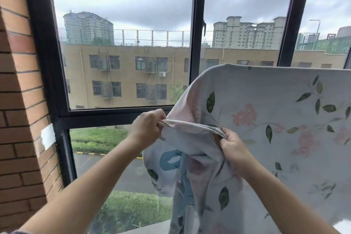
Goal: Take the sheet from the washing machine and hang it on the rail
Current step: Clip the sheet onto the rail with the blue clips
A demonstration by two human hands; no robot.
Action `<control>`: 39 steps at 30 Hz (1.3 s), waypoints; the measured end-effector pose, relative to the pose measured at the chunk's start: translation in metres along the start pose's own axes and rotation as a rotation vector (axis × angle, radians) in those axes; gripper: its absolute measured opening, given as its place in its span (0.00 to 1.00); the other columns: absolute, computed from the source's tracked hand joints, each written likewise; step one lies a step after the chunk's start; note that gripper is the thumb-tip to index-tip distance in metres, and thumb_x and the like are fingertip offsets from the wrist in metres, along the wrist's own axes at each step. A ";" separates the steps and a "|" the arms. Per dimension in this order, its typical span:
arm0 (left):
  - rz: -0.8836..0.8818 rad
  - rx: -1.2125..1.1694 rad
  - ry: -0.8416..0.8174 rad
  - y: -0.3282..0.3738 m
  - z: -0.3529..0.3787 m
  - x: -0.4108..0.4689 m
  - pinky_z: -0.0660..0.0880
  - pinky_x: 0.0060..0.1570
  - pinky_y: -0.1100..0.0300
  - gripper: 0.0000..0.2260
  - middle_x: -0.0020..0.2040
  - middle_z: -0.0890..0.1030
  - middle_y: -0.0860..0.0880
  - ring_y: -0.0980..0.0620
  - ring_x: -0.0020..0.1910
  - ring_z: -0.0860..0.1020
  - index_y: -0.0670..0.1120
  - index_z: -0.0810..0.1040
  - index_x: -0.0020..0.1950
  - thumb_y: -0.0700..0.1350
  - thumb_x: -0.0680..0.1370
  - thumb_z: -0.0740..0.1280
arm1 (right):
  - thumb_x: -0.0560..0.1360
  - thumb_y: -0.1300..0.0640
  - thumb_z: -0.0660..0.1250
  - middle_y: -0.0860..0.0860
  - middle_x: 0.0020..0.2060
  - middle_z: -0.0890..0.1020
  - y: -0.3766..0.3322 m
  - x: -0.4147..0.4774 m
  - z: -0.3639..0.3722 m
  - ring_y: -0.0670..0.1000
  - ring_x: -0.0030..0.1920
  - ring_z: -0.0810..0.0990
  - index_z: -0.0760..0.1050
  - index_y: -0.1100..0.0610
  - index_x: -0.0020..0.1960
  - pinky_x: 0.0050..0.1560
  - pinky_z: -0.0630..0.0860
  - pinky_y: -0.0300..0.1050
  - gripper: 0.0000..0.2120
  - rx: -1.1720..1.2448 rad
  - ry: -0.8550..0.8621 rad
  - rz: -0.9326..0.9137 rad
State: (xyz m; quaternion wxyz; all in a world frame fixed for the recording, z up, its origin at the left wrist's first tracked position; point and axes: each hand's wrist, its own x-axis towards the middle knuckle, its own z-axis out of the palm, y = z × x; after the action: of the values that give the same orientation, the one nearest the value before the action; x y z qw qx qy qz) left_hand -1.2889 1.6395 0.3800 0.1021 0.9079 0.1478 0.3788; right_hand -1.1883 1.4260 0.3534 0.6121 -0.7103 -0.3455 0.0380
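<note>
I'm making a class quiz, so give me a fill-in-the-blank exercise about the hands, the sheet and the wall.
The sheet is printed with pink flowers and green ____.
The left hand and the right hand both pinch the ____.
The wall on the left is made of ____.
Missing words: leaves; sheet; brick.

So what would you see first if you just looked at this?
The big pale sheet with pink flowers and green leaves, draped on the right and filling that side. In the middle, the left hand and right hand each pinch a folded edge of it, stretched between them. Behind is a dark-framed window with yellow buildings under grey clouds, and a brick wall on the left.
</note>
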 end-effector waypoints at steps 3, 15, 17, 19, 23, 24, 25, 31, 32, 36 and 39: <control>-0.315 -0.488 -0.079 -0.010 0.016 0.003 0.68 0.36 0.58 0.07 0.38 0.77 0.50 0.49 0.42 0.74 0.48 0.74 0.40 0.39 0.76 0.61 | 0.71 0.54 0.70 0.49 0.38 0.81 0.002 -0.001 0.000 0.48 0.41 0.79 0.77 0.54 0.46 0.43 0.74 0.43 0.06 -0.164 -0.057 -0.009; 0.168 0.144 0.180 -0.084 0.022 -0.005 0.71 0.30 0.53 0.08 0.37 0.75 0.44 0.41 0.34 0.76 0.43 0.71 0.45 0.36 0.71 0.68 | 0.76 0.58 0.67 0.38 0.36 0.79 0.004 0.001 0.008 0.38 0.38 0.76 0.77 0.44 0.48 0.34 0.68 0.26 0.08 -0.415 -0.057 -0.118; -0.344 -0.234 0.155 -0.091 0.024 0.001 0.68 0.36 0.53 0.01 0.36 0.74 0.45 0.43 0.37 0.73 0.43 0.71 0.44 0.38 0.75 0.62 | 0.76 0.61 0.65 0.37 0.38 0.77 0.006 0.004 0.011 0.38 0.39 0.74 0.76 0.45 0.51 0.35 0.68 0.22 0.11 -0.391 -0.039 -0.137; -0.599 -0.664 0.174 -0.085 0.022 0.015 0.68 0.40 0.54 0.03 0.39 0.73 0.46 0.46 0.42 0.73 0.44 0.70 0.48 0.38 0.76 0.59 | 0.77 0.64 0.62 0.40 0.39 0.77 0.005 0.007 0.014 0.39 0.40 0.74 0.74 0.46 0.52 0.36 0.68 0.23 0.13 -0.352 -0.031 -0.138; -0.220 -0.293 0.287 -0.077 -0.006 0.026 0.70 0.34 0.57 0.10 0.38 0.77 0.43 0.45 0.35 0.75 0.39 0.70 0.52 0.44 0.77 0.66 | 0.78 0.61 0.62 0.47 0.43 0.79 0.006 0.016 0.008 0.47 0.45 0.77 0.74 0.51 0.53 0.42 0.70 0.35 0.07 -0.296 0.043 -0.147; 0.036 -0.067 0.293 -0.082 -0.015 0.023 0.72 0.30 0.56 0.17 0.36 0.78 0.43 0.45 0.30 0.76 0.39 0.69 0.51 0.49 0.74 0.70 | 0.78 0.60 0.63 0.49 0.40 0.79 0.007 0.019 0.002 0.50 0.43 0.77 0.74 0.53 0.50 0.40 0.70 0.37 0.04 -0.324 0.057 -0.151; 0.265 0.122 0.250 -0.089 -0.024 0.022 0.72 0.27 0.55 0.24 0.35 0.79 0.43 0.44 0.28 0.77 0.39 0.68 0.52 0.54 0.69 0.74 | 0.78 0.59 0.64 0.51 0.37 0.78 0.008 0.021 -0.005 0.52 0.40 0.76 0.74 0.56 0.48 0.36 0.68 0.36 0.01 -0.358 0.061 -0.164; 0.307 0.448 0.199 -0.100 -0.038 0.033 0.70 0.26 0.54 0.07 0.35 0.77 0.43 0.42 0.28 0.76 0.41 0.71 0.44 0.41 0.74 0.68 | 0.73 0.51 0.69 0.46 0.31 0.77 -0.002 0.017 -0.006 0.45 0.32 0.74 0.73 0.49 0.37 0.31 0.66 0.38 0.08 -0.437 0.045 -0.219; 0.209 0.410 0.200 -0.097 -0.034 0.030 0.69 0.29 0.54 0.04 0.36 0.77 0.42 0.41 0.32 0.77 0.40 0.71 0.44 0.39 0.76 0.65 | 0.74 0.51 0.69 0.45 0.32 0.78 -0.003 0.016 -0.003 0.45 0.34 0.75 0.72 0.47 0.37 0.33 0.68 0.40 0.08 -0.450 0.050 -0.219; -0.156 0.451 0.065 -0.087 -0.004 0.005 0.69 0.41 0.51 0.12 0.50 0.75 0.42 0.41 0.48 0.74 0.41 0.70 0.52 0.49 0.77 0.60 | 0.74 0.53 0.68 0.49 0.35 0.80 0.000 0.019 -0.008 0.48 0.36 0.76 0.76 0.50 0.42 0.35 0.69 0.40 0.03 -0.453 0.097 -0.214; -0.422 0.384 -0.046 -0.076 0.007 -0.016 0.69 0.45 0.52 0.22 0.53 0.75 0.43 0.41 0.53 0.74 0.42 0.67 0.55 0.59 0.74 0.64 | 0.75 0.55 0.67 0.48 0.36 0.80 0.004 0.020 -0.010 0.44 0.37 0.77 0.78 0.52 0.46 0.35 0.70 0.36 0.02 -0.409 0.070 -0.177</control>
State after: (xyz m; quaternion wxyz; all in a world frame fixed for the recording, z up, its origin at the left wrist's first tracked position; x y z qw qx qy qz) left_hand -1.3097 1.7045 0.3419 0.0084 0.8681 0.4001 0.2938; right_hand -1.1669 1.4285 0.3598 0.4680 -0.7873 -0.3856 -0.1115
